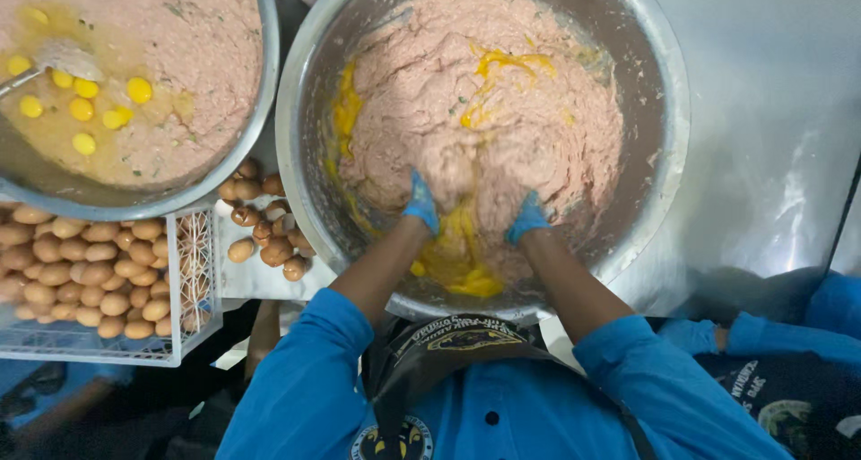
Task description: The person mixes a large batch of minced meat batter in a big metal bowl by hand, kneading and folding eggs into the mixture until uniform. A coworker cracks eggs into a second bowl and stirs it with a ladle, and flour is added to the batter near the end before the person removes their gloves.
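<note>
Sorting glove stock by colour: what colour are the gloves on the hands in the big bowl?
Blue gloves, mostly buried in pink mix; head view.

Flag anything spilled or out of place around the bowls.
A pile of loose eggs lies on the counter between the two bowls, outside the crate. Egg yolk is smeared up the big bowl's left wall. Nothing has spilled over its rim.

Catering kitchen: huge steel mixing bowls (668, 110), egg crate (193, 272), steel worktop (771, 92).

Shiny metal bowl (659, 155); wet, pasty pink mince (502, 110); matt eggs (85, 276).
</note>
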